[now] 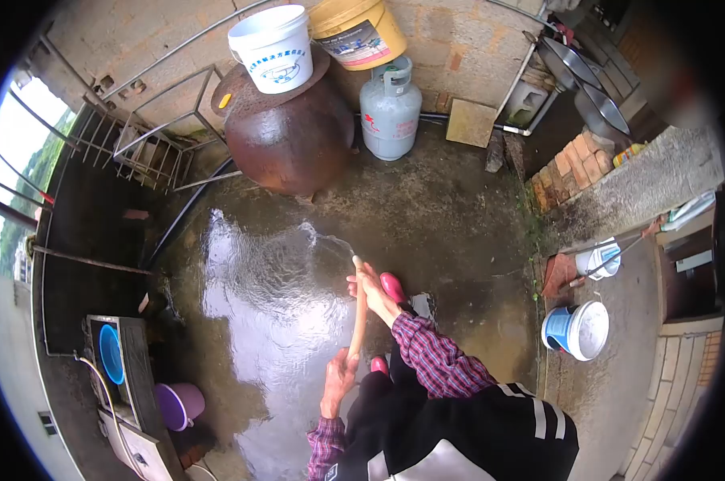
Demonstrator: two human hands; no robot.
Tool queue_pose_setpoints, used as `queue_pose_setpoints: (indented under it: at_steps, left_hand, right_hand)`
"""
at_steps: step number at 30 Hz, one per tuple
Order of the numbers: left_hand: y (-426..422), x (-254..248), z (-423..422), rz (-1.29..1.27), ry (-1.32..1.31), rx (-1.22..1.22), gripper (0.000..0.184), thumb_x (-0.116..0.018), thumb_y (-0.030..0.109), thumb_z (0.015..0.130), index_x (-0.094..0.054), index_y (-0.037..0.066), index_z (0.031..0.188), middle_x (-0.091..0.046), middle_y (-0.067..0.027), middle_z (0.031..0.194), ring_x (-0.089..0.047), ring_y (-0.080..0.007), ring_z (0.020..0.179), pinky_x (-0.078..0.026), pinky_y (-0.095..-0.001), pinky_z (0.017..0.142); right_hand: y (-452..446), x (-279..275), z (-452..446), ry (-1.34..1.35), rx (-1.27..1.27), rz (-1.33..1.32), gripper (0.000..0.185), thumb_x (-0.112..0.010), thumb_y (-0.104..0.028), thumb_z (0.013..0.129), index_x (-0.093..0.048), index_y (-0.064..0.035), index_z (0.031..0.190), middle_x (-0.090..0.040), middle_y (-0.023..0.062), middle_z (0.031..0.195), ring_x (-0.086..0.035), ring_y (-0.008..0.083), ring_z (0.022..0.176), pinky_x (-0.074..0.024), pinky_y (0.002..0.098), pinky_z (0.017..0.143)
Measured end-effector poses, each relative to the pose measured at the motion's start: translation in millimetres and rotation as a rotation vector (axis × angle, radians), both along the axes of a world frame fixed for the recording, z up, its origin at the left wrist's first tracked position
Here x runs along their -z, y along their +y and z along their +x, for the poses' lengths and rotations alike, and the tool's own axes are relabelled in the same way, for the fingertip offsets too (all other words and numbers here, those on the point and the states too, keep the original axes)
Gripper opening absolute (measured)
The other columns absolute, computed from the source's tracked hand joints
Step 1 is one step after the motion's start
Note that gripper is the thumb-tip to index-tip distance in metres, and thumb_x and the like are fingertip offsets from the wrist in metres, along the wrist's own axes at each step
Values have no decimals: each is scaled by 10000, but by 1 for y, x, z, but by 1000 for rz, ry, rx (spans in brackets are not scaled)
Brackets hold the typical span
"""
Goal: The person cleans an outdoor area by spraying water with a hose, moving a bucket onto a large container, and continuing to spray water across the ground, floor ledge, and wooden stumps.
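A beige hose [360, 318] runs between my two hands. My right hand [376, 295] grips it close to its open end, with the fingers wrapped around it. Lower down, my left hand [339, 382] is closed around the same hose. A stream of water [330, 239] leaves the hose end and lands to the left on the wet concrete floor [451, 208], where ripples spread over a shallow puddle [270, 313]. Pink boots [391, 286] show on my feet beside the hose. The part of the hose behind my left hand is hidden.
A large brown jar [286, 148] stands at the back, with a white bucket [274, 60] on its lid and a gas cylinder [390, 112] beside it. Left are a purple bucket [188, 403] and a blue basin [111, 353]. Another bucket [587, 331] sits right.
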State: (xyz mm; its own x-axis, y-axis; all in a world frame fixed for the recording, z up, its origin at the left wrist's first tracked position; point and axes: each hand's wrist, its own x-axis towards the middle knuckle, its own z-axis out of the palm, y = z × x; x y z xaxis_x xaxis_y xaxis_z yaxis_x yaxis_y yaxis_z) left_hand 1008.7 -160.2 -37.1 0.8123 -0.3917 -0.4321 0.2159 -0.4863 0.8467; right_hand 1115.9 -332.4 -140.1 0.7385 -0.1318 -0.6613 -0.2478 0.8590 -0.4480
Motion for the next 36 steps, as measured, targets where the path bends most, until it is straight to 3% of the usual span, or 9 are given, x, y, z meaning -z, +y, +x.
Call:
queue_pose_setpoints:
  at_steps: [9,11,12,14,21,23,25,28,36]
  left_hand:
    - [-22,-40,-114,-152,132,683,146,-447,151,806,-491,13,784,-346,61,534,-290,-28,472,-237,-203,412]
    - [-21,-32,-125,-72,209,831,246,-476,230,817,-507,-9,869,-426,-12,580,-364,-72,555,-333,-242,484]
    - [-23,-22,-131,-73,218,888,250,-476,239,817,-506,-6,858,-420,0,573,-351,-57,541,-315,-224,469]
    - [-34,-26,-151,-49,217,1015,249,-475,240,818,-508,-5,849,-424,3,571,-354,-59,532,-315,-222,465]
    - [27,70,-197,109,371,1131,225,-529,225,794,-505,31,682,-360,73,557,-306,-27,516,-246,-208,443]
    - [5,58,-230,36,74,1207,231,-572,223,762,-494,33,655,-356,73,547,-292,-33,511,-227,-208,441]
    - [-27,12,-280,-35,395,1114,184,-559,190,766,-559,8,735,-477,44,581,-369,-43,532,-300,-198,470]
    - [-50,16,-332,-41,315,1257,166,-575,159,749,-559,-7,747,-466,55,581,-365,-37,532,-297,-195,469]
    - [-93,26,-475,-25,61,1681,190,-597,156,732,-543,-8,652,-380,71,522,-295,-32,490,-222,-202,430]
  right_hand:
    - [-75,42,-242,20,778,377,152,-449,-213,827,-426,-64,839,-491,130,636,-451,181,475,-409,271,413]
    - [-82,42,-294,-2,929,363,200,-467,-204,817,-422,-10,825,-473,141,712,-436,161,534,-376,218,433]
    - [-91,139,-320,-82,918,366,179,-451,-187,819,-416,-12,807,-452,121,687,-425,163,538,-367,222,435]
    - [-81,152,-372,-115,1116,256,122,-446,-133,810,-394,-24,830,-446,129,694,-440,183,540,-387,265,438]
    - [-35,123,-585,-372,1589,201,85,-385,-105,810,-348,-31,825,-392,101,615,-413,182,473,-365,311,389]
    - [-21,120,-627,-211,1706,171,63,-368,-88,798,-346,-31,813,-383,98,590,-405,180,452,-361,310,371]
    - [0,113,-670,-45,1829,143,43,-352,-71,785,-345,-32,801,-374,96,565,-398,179,430,-358,309,353]
    - [23,110,-738,153,2030,157,26,-327,-46,767,-343,-33,783,-360,92,527,-388,177,398,-353,307,327]
    - [108,123,-908,84,2428,277,87,-364,-89,784,-321,-83,859,-384,105,615,-375,178,391,-331,319,308]
